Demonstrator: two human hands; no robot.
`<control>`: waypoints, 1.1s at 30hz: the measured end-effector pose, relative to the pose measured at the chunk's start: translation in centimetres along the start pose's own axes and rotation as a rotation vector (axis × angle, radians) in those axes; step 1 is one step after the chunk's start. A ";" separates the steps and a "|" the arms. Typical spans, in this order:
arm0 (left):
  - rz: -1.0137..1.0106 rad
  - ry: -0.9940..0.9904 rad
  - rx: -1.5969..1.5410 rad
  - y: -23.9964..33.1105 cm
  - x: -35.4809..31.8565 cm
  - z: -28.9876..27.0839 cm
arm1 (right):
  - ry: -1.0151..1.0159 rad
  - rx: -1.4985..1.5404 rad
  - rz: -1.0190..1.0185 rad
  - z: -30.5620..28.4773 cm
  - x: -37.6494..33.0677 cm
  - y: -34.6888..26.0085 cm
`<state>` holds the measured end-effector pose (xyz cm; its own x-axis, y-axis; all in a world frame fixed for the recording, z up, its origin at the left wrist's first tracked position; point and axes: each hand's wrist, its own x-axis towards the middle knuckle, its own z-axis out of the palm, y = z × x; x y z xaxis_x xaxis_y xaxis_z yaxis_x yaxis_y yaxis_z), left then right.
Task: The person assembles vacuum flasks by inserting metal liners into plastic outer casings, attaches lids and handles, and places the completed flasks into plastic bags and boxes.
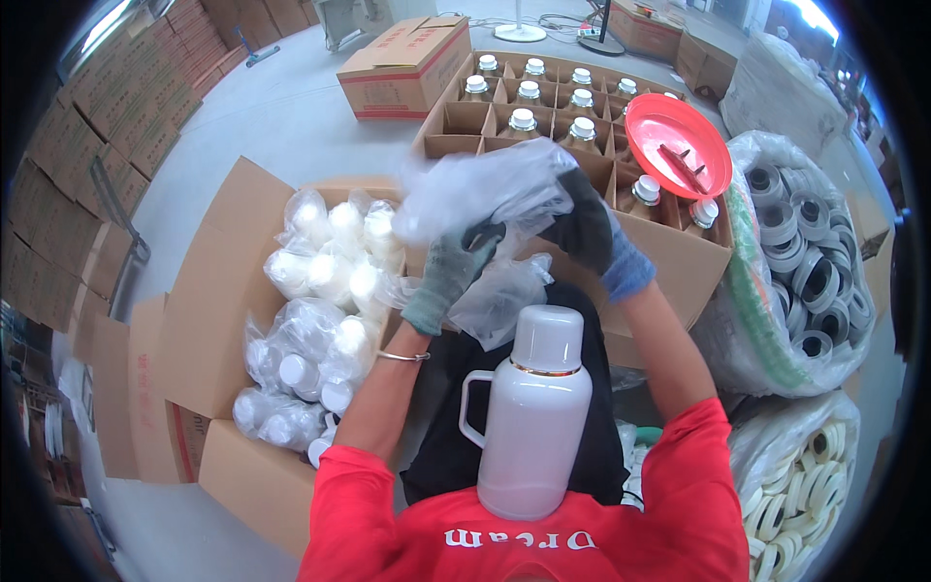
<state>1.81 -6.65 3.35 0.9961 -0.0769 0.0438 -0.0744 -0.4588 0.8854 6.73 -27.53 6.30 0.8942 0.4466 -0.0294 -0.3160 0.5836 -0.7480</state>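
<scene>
My left hand [448, 274], in a grey-green glove, grips the lower edge of a clear plastic bag [480, 189]. At the bag's right side my right hand [590, 233], in a dark glove with a blue cuff, is closed on the same bag. The crumpled bag is held up in front of me, over the near edge of a divided carton [679, 276]. What is inside the bag is hidden. A white thermos flask [535, 407] with a handle stands upright against my red shirt, between my forearms.
An open carton [208, 291] on my left holds several bagged white bottles [325, 320]. The divided carton holds capped bottles [524, 119], with a red plastic dish [679, 145] on it. Sacks of tape rolls [810, 267] lie at right. A shut carton [402, 68] stands beyond.
</scene>
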 end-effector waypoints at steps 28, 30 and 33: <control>0.269 -0.187 0.161 -9.6 -13.2 -0.1 | 0.048 -1.392 -0.562 -8.2 -11.1 3.8; 0.074 -0.301 -0.105 -6.9 -13.3 -0.5 | 0.019 -1.084 -0.388 -9.5 -11.3 3.9; -0.116 -0.433 -0.318 -2.5 -12.2 -1.2 | 0.000 -1.098 -0.413 -9.0 -11.4 3.8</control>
<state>-10.13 -3.52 1.20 0.8812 -0.4296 -0.1972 0.1199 -0.2005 0.9723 -1.81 -36.55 -2.20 0.8649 0.3601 0.3497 0.4415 -0.2142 -0.8713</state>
